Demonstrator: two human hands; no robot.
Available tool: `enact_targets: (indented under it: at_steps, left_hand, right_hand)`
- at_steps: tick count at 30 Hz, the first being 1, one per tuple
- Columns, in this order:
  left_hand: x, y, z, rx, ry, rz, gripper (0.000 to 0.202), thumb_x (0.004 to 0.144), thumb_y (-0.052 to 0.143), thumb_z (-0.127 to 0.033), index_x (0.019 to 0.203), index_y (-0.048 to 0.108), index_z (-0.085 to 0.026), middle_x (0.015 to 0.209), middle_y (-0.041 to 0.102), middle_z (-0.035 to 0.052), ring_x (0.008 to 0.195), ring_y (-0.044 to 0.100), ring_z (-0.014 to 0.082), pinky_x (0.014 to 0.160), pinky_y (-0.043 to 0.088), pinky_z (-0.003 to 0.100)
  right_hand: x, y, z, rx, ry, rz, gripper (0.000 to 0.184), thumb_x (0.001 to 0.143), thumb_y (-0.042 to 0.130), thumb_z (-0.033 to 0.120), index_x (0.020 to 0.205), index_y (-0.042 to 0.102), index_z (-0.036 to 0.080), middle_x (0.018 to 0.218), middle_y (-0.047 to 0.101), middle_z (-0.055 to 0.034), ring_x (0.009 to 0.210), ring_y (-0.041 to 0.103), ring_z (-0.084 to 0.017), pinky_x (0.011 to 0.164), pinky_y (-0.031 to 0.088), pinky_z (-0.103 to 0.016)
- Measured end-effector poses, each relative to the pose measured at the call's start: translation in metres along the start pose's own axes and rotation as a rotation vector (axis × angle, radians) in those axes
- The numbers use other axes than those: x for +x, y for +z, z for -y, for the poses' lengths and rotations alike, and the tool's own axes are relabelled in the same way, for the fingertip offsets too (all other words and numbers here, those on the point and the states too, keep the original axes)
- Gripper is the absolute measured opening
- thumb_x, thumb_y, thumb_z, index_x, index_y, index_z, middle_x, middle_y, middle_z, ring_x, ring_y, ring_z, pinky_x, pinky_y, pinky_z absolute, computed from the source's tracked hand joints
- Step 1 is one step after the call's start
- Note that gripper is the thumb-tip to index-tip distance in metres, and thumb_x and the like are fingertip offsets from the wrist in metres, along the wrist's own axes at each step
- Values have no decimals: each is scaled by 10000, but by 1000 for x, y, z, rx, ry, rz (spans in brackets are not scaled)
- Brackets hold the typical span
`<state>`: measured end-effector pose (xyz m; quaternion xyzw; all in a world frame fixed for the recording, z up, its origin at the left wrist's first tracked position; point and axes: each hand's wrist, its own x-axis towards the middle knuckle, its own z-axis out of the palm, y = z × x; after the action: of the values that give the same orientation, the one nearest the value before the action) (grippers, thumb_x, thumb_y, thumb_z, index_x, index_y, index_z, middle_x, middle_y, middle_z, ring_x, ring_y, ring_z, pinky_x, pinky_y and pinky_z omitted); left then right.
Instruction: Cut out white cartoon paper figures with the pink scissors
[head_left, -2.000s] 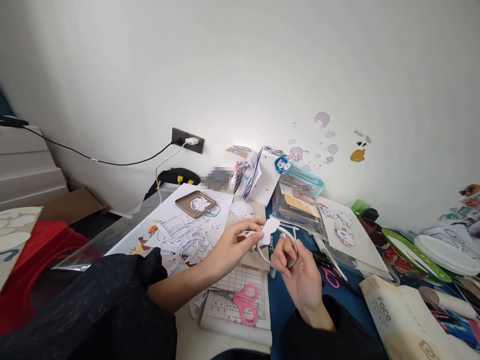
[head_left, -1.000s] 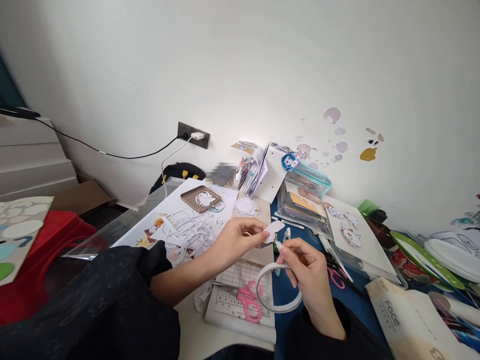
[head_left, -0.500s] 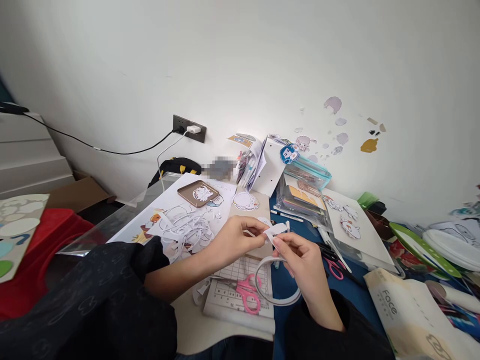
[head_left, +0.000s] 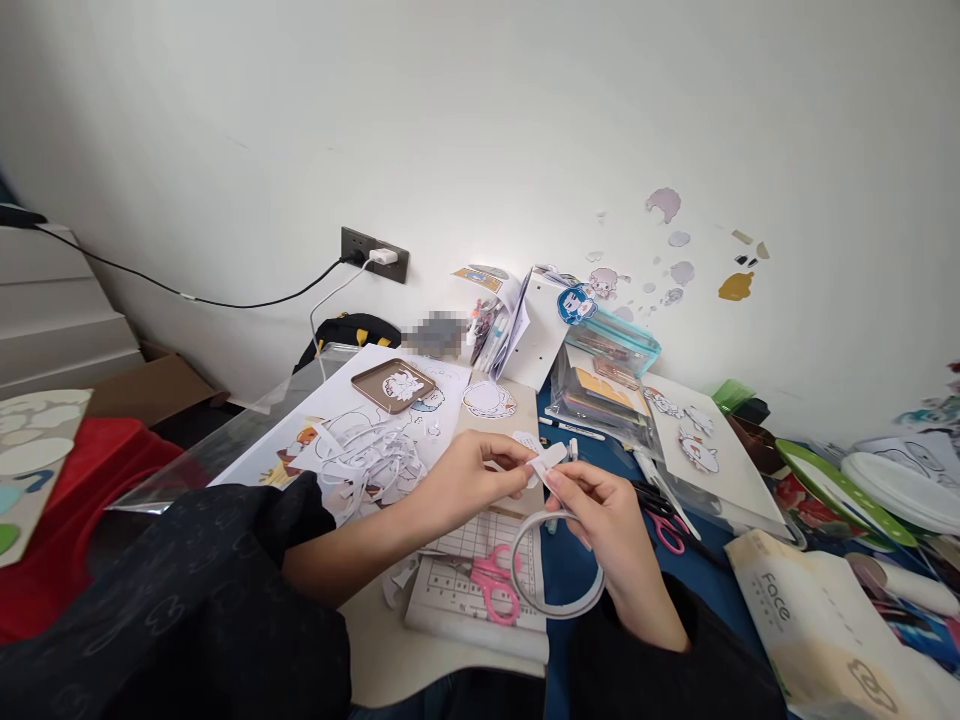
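My left hand [head_left: 459,482] is closed, its thumb and index finger pinching a small white paper piece [head_left: 553,456]. My right hand [head_left: 613,530] is closed too; its thumb and fingers grip a narrow white tape roll [head_left: 562,609] that hangs in a ring below the palm. Between the two hands, the tape's end and the paper piece meet, and I cannot tell them fully apart. Below, pink-handled scissors [head_left: 496,585] lie on a grid-printed sheet [head_left: 439,592], partly behind the ring. A tangle of white paper strips [head_left: 375,460] rests left of my left hand.
A brown tray [head_left: 367,380] holding a cutout stands behind the strips. Further back are a white file holder [head_left: 541,330] and a teal zip pouch [head_left: 626,345]. A tissue pack [head_left: 795,610] and other pink scissors [head_left: 667,535] lie on the right.
The white piece between my fingertips has turned slightly and lies flatter. Both hands stay nearly in place, with the tape roll still hanging from the right one. The view has shifted a little.
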<state>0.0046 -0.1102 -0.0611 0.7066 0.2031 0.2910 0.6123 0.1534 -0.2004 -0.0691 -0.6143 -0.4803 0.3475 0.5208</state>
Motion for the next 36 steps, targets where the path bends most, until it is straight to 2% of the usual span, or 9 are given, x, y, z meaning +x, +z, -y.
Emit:
enact_targets:
  at_steps: [18, 36]
  left_hand:
    - [-2, 1, -4, -72, -93, -6, 97, 832, 588, -116, 854, 681, -106, 772, 643, 13, 680, 604, 123, 640, 537, 289]
    - [-3, 2, -5, -65, -109, -9, 85, 837, 591, -116, 855, 673, -105, 761, 644, 8, 662, 609, 121, 634, 540, 290]
  right_hand:
    - [0, 0, 2, 20, 46, 14, 170, 915, 566, 262, 839, 615, 119, 560, 543, 86, 310, 372, -15, 284, 303, -133]
    - [0, 0, 3, 25, 51, 3, 166, 913, 569, 258, 835, 615, 119, 554, 539, 88, 309, 370, -15, 279, 291, -131]
